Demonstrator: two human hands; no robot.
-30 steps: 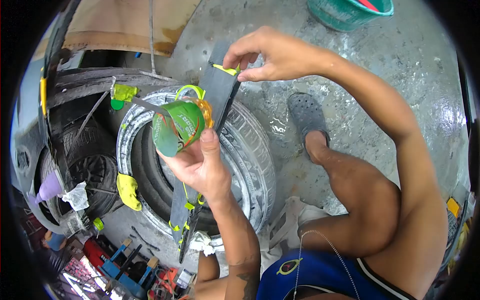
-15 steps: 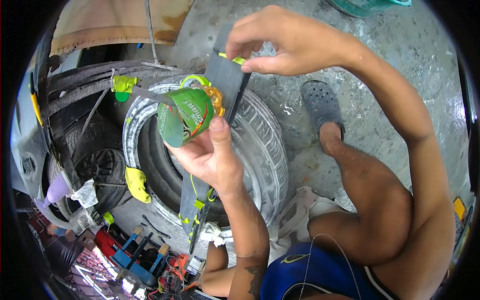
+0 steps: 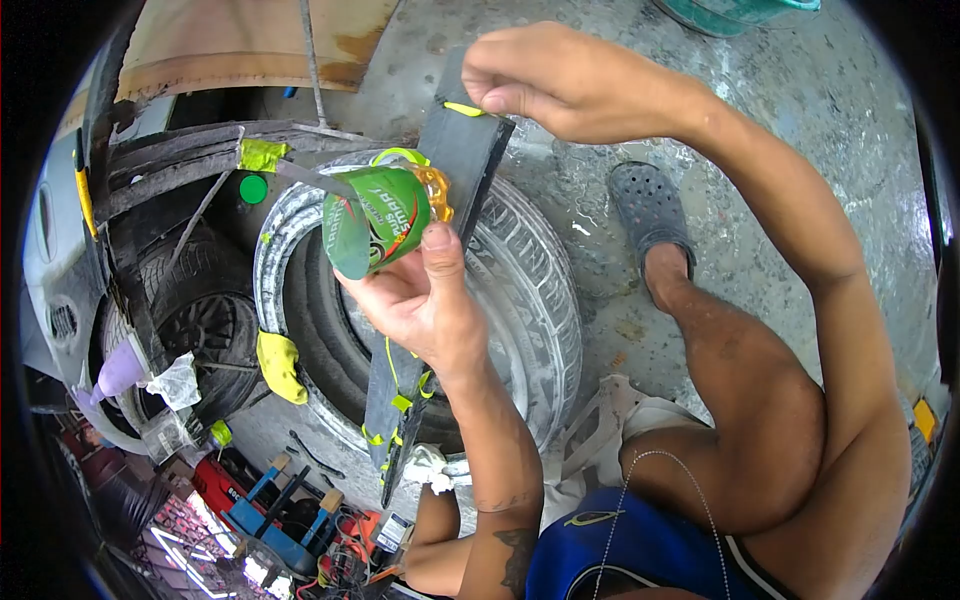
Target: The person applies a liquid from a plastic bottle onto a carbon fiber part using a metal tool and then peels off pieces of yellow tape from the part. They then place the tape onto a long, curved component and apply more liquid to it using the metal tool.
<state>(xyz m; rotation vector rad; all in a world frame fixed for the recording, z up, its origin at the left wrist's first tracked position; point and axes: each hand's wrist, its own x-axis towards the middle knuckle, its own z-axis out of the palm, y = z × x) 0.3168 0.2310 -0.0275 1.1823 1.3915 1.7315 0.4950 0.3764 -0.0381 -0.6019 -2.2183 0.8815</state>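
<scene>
My left hand (image 3: 425, 305) is wrapped round a green printed container (image 3: 385, 220) with an amber part at its top. A flat blade or strip (image 3: 310, 177) lies against the container's rim. Behind them a long dark board (image 3: 455, 150) stretches across a tire (image 3: 530, 300). My right hand (image 3: 535, 85) is closed in a pinch at the board's upper end, beside a yellow-green piece of tape (image 3: 464, 109); what its fingertips hold is hidden. More yellow-green tape (image 3: 401, 403) is stuck along the board's lower part.
A yellow cloth (image 3: 281, 366) hangs on the tire's left rim. A second wheel (image 3: 210, 325) and a car body part are at the left. Tools, including a blue-and-black one (image 3: 285, 520), lie at the lower left. A green basin (image 3: 735, 12) is at the top right.
My right hand's fingers have drawn closer together and moved slightly off the tape. My left hand still holds the container. The whole view has shifted a little.
</scene>
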